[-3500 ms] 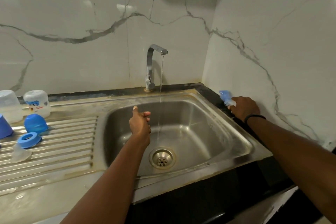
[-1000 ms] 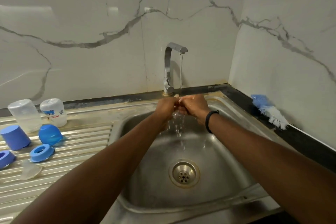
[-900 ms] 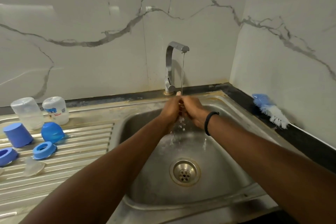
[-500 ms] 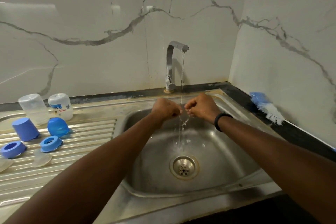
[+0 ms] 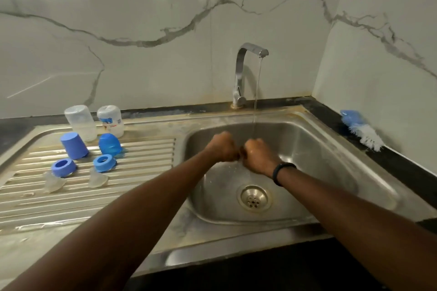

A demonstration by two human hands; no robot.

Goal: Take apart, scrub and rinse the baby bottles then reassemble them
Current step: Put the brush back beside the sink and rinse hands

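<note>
Bottle parts (image 5: pixel 78 149) wait out at your nine o'clock on the draining board (image 5: pixel 142 149), bodies upside down at the back, teats nearest you. Your left hand (image 5: pixel 223 146) is the closer one. Both hands are curled, knuckle to knuckle, gripping nothing, right hand (image 5: pixel 256 152) under the tap's stream (image 5: pixel 256 92).

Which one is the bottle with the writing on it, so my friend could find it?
Start at the steel draining board left of the sink bowl. Along its back edge two bottles stand upside down, side by side. Yours is the right-hand bottle, nearer the tap: it has a blue and red printed label, while the left-hand bottle is plain and clear.
</note>
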